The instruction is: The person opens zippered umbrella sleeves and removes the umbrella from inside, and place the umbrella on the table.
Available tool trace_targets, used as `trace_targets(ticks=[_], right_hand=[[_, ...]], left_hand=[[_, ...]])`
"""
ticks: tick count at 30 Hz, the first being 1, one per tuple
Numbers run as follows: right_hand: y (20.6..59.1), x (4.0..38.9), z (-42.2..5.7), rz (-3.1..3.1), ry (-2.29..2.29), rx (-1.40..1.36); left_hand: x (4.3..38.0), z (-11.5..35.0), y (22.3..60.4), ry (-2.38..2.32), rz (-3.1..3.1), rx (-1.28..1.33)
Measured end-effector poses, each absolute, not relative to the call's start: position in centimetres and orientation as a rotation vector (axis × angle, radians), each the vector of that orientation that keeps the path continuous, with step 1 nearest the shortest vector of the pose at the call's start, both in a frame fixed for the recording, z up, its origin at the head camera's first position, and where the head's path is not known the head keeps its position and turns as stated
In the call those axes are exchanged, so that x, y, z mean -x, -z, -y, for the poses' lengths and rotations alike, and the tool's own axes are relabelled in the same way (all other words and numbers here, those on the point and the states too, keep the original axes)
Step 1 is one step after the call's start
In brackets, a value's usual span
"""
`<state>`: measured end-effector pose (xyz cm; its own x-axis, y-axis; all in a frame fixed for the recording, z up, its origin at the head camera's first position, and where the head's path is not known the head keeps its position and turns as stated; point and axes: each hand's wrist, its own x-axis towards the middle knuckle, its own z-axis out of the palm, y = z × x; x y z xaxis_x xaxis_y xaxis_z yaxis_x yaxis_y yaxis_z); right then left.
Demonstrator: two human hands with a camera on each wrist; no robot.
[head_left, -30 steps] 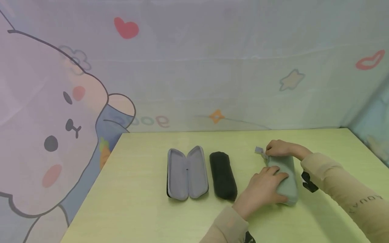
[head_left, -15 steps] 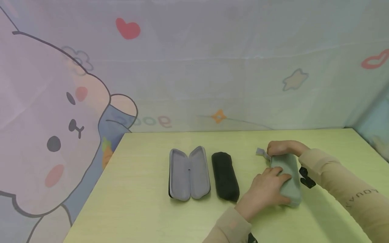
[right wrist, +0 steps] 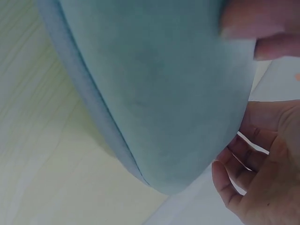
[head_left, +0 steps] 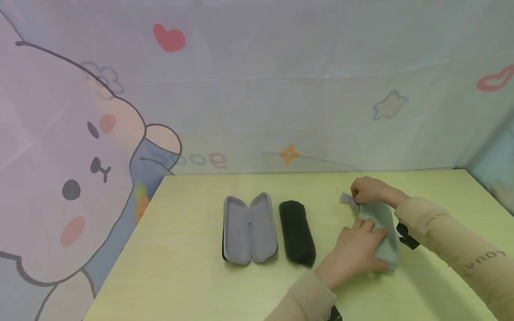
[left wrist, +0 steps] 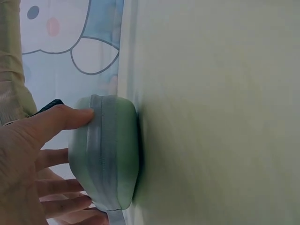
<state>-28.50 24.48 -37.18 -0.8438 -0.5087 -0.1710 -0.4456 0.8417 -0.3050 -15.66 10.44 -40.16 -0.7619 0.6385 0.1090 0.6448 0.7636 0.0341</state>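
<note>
A pale green pencil case (head_left: 387,243) with a grey zip band (left wrist: 107,150) lies at the right of the table. My left hand (head_left: 357,247) grips it from its left side, with the thumb near the front end. In the left wrist view that thumb (left wrist: 77,118) presses at the zip band and the fingers spread over the top. My right hand (head_left: 370,191) is curled at the far end, beside a grey strap tab (head_left: 347,199), and appears to pinch the zipper pull. The right wrist view shows the right hand's (right wrist: 269,176) fingertips partly hidden behind the case.
Left of the pencil case lies a black closed case (head_left: 297,234). Further left an opened case (head_left: 250,229) stands with its grey lining showing. A printed cloth (head_left: 257,89) hangs along the far edge of the yellow-green table (head_left: 172,267).
My right hand dips slightly at the far end of the pencil case, then rises back and away from it. The left hand keeps its grip. The head view shifts slightly.
</note>
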Motion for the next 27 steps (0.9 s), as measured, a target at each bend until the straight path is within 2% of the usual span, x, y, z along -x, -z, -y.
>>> trace_targets(ticks=[27], right_hand=[[37.2,28.2,-24.8,-2.838,0.339,0.708]], left_hand=[[15.5,-12.2,39.5,0.044,2.948,0.992]])
